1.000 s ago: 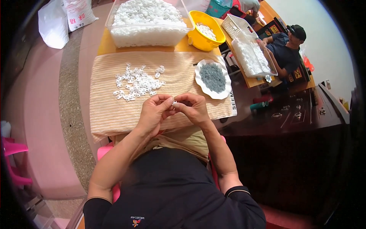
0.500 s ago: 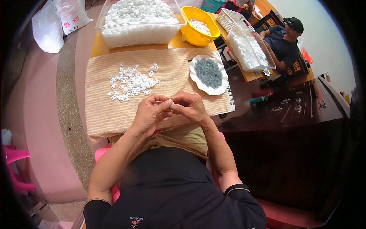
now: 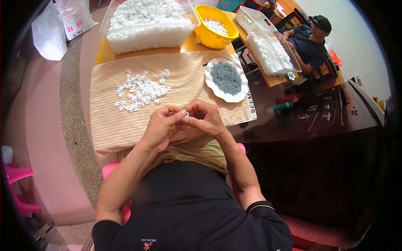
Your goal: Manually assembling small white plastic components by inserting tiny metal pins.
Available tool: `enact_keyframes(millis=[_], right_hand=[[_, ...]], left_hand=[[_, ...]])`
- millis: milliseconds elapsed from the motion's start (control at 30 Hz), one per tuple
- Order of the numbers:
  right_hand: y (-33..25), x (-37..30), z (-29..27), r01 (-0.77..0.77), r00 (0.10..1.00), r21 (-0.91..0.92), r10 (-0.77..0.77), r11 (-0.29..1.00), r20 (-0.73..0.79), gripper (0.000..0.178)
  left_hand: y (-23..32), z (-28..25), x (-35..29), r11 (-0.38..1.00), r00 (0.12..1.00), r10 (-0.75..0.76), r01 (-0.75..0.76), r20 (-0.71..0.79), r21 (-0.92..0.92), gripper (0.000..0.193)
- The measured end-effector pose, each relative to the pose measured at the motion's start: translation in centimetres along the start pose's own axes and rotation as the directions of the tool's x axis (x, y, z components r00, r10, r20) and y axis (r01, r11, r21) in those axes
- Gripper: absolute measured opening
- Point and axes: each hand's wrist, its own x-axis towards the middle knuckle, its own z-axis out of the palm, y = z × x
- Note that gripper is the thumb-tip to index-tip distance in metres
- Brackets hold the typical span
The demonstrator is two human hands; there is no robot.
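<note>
Just beyond the near edge of a striped tan towel (image 3: 113,131), my left hand (image 3: 164,124) and my right hand (image 3: 206,119) meet with fingertips pinched together. A small white plastic piece (image 3: 186,114) shows between them, mostly covered by the fingers. Past my left hand lies a loose pile of white two-holed plastic pieces (image 3: 143,90). To the right of the pile, a white scalloped plate (image 3: 229,98) holds a heap of small dark grey parts (image 3: 226,78), too fine to make out singly.
A clear tub (image 3: 142,43) full of white pieces stands at the table's far side, beside a yellow basin (image 3: 204,37). At another table to the right, a person (image 3: 307,42) sits by a second clear tub (image 3: 289,72). White sacks (image 3: 49,35) stand far left; a dark tabletop (image 3: 301,125) lies right.
The white piece between my fingertips shows more than before. My hands hold nearly the same place; the whole scene has shifted slightly left in view.
</note>
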Motion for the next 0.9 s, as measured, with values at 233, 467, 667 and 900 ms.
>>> enact_keyframes(millis=[233,467,667,900], right_hand=[[-1.2,-0.4,-0.8,0.169,0.974,-0.36,-0.212,0.918,-0.083,0.016],[-1.0,-1.2,-7.6,-0.072,0.87,-0.793,-0.35,0.605,-0.346,0.009],[-1.6,-0.4,-9.7,-0.154,0.899,-0.92,-0.335,0.359,-0.281,0.015],[-1.9,1.5,-10.4,-0.262,0.931,-0.928,-0.186,0.263,-0.316,0.016]], left_hand=[[-0.3,-0.7,0.5,0.998,0.997,0.064,-0.064,-0.043,0.016,0.01],[-0.4,-0.4,0.6,0.992,0.986,0.127,-0.126,-0.106,0.012,0.009],[-1.0,-0.6,0.6,0.992,0.989,0.125,-0.123,-0.074,0.036,0.009],[-1.0,-0.6,0.6,0.993,0.99,0.114,-0.111,-0.084,0.035,0.009]])
